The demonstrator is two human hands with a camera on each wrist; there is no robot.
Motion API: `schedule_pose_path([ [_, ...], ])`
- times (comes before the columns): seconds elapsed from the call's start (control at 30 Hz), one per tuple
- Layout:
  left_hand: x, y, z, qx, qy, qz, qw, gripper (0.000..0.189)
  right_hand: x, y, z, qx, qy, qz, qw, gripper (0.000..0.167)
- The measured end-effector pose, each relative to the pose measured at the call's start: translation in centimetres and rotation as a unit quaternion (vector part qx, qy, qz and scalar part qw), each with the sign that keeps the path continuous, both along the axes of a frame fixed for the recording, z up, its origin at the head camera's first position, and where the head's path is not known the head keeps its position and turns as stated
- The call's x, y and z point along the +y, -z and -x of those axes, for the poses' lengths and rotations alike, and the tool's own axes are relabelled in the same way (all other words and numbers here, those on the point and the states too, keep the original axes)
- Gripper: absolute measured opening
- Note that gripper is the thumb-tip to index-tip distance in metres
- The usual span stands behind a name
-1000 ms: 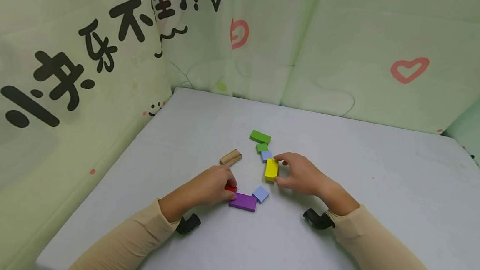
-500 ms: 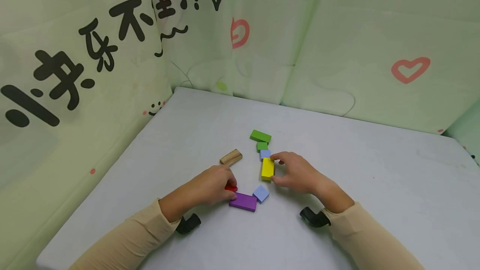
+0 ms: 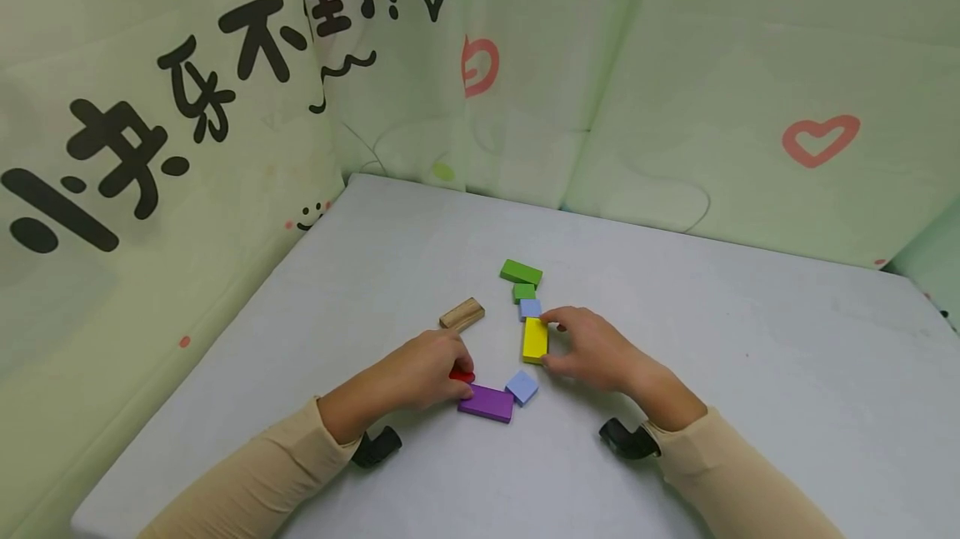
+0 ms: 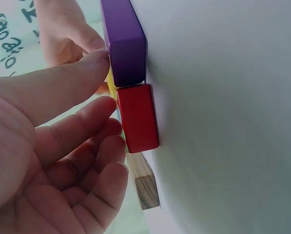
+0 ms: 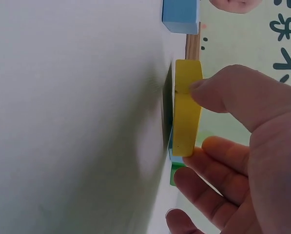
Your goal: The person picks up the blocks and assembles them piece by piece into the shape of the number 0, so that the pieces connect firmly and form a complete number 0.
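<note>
My right hand (image 3: 600,347) pinches a yellow block (image 3: 535,341) by its right side, thumb at the near end and a finger at the far end. In the right wrist view, a dark shadow runs between this block and the table. Its far end meets a light blue block (image 3: 530,309). The left hand (image 3: 427,368) has its thumb tip on the purple block (image 3: 487,404) and its fingertips along the top of a red block (image 4: 138,118), mostly covered by the hand in the head view. Purple and red sit end to end. Another light blue block (image 3: 522,387) touches the purple one's right end.
A small green block (image 3: 524,293) and a longer green block (image 3: 521,271) continue the line beyond the light blue one. A bare wood block (image 3: 462,314) lies just past the left hand. Printed curtains (image 3: 675,106) border the white table (image 3: 712,314) behind and left.
The right hand has shifted the yellow block left, then slightly toward me, and the far light blue block has nudged left a little. The left hand has stayed in place.
</note>
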State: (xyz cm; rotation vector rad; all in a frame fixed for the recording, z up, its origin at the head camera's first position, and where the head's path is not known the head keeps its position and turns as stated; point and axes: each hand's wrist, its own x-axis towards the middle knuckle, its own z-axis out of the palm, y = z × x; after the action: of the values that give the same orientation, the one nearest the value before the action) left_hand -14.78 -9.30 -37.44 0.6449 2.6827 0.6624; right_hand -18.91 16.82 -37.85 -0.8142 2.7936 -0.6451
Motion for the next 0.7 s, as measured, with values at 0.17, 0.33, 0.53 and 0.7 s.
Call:
schedule_pose_path([
  [0.17,-0.06,-0.06,-0.14,0.005,0.005,-0.008,0.9999,0.021,0.14,0.12,-0.05,0.003,0.000,0.000,1.0000,0.051],
  [0.33,-0.11,-0.11,-0.23,0.006,0.005,-0.014,0.9999,0.020,0.14,0.21,-0.02,0.002,0.000,0.004,1.0000,0.050],
  [0.53,-0.09,-0.08,-0.19,0.003,0.001,-0.011,0.9999,0.021,-0.05,0.36,0.03,0.000,-0.003,0.005,1.0000,0.050],
  [0.7,0.03,-0.08,-0.13,-0.001,-0.002,-0.001,1.0000,0.023,-0.34,0.46,0.07,-0.001,-0.007,0.004,1.0000,0.051],
])
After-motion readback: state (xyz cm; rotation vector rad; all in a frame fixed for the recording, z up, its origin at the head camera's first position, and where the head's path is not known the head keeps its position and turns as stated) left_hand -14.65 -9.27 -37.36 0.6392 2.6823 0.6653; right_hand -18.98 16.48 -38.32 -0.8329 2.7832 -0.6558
